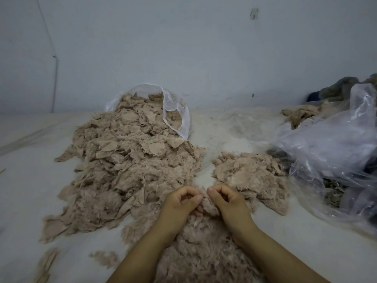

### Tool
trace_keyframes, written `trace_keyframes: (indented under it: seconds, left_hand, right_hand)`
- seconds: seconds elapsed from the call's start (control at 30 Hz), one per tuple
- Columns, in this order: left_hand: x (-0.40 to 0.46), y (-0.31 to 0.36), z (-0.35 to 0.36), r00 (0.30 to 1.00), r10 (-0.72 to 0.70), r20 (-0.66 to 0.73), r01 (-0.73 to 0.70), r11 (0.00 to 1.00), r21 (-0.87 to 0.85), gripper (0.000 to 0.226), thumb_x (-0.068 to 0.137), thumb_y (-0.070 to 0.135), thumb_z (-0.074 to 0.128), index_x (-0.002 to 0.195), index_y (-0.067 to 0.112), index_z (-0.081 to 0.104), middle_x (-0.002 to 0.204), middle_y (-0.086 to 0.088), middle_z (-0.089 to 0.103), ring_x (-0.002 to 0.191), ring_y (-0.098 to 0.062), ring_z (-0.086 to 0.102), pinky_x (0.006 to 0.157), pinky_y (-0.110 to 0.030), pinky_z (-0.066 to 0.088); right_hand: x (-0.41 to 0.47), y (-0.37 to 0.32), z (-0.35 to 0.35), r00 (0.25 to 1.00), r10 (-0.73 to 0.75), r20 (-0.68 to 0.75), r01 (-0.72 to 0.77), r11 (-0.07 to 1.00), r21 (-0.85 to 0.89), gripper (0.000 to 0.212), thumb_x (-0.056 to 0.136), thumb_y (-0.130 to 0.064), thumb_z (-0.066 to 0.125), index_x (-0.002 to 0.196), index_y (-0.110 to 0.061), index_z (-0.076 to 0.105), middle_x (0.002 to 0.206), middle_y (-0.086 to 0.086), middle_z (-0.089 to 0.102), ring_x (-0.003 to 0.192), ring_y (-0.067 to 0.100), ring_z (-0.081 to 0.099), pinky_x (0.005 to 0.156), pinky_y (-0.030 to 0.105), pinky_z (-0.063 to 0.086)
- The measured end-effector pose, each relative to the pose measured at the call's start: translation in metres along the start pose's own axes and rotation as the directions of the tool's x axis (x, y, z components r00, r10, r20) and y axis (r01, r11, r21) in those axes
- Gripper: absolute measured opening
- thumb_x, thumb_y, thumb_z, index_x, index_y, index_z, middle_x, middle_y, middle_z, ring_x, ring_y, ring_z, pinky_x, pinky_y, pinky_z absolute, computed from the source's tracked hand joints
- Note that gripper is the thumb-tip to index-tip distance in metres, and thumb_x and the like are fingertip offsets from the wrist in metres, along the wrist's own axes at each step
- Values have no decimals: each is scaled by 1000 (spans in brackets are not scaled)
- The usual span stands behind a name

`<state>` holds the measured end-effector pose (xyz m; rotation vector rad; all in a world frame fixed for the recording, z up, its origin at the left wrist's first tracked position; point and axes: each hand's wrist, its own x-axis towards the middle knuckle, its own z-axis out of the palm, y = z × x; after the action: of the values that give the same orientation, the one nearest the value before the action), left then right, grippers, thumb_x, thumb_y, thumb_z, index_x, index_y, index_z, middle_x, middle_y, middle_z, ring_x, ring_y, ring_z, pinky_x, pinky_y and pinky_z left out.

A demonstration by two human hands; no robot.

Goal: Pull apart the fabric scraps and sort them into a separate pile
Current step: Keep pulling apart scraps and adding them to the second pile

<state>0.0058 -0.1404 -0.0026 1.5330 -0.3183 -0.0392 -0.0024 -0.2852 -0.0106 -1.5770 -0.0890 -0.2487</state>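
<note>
A large heap of beige furry fabric scraps (pixel 126 166) spills from a clear plastic bag (pixel 175 113) across the left and middle of the pale surface. A smaller separate pile of the same scraps (pixel 251 174) lies to the right of centre. More scraps (pixel 204 254) lie under my forearms at the bottom. My left hand (pixel 181 203) and my right hand (pixel 226 201) sit close together, both with curled fingers pinching one small fluffy scrap (pixel 208 207) between them.
A big crumpled clear plastic bag (pixel 334 152) with dark contents fills the right side. Behind it lie grey and blue cloth (pixel 342 86) and more beige scraps (pixel 302 115). A blue-grey wall (pixel 183 48) closes the back. Loose scraps (pixel 47 262) lie bottom left.
</note>
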Motion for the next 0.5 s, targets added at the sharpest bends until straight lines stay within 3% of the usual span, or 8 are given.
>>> trace_keyframes:
  seconds: [0.17, 0.27, 0.33, 0.5]
  left_hand:
    - [2, 0, -2, 995, 21, -98, -28, 997, -72, 11, 87, 10, 61, 80, 3, 65, 64, -9, 65, 58, -16, 61, 56, -23, 53]
    - [5, -3, -3, 988, 32, -152, -42, 997, -61, 13, 86, 11, 63, 75, 5, 64, 59, -5, 63, 55, -13, 59, 54, -22, 51]
    - [6, -5, -3, 985, 38, -170, -46, 998, -41, 12, 83, 10, 66, 72, 8, 64, 57, -4, 63, 54, -12, 59, 53, -21, 50]
    - [5, -8, -2, 988, 41, -147, -50, 997, -60, 14, 71, 14, 78, 69, 15, 64, 66, -8, 66, 63, -18, 62, 56, -23, 51]
  right_hand:
    - [-2, 2, 2, 993, 60, 100, -59, 998, -9, 12, 83, -25, 72, 93, -19, 67, 84, 5, 68, 77, 15, 65, 74, 32, 54]
    - [-2, 4, 1, 988, 93, 123, -97, 995, 25, 10, 87, -13, 67, 93, -21, 68, 80, 2, 70, 74, 12, 67, 68, 24, 54]
    - [-1, 5, 0, 986, 93, 141, -95, 996, 6, 27, 88, -2, 60, 97, -27, 67, 78, -2, 70, 70, 10, 65, 66, 22, 51]
    - [-1, 5, -1, 988, 47, 150, -39, 998, -56, 30, 84, -9, 67, 102, -34, 64, 84, 1, 63, 70, 11, 56, 66, 24, 49]
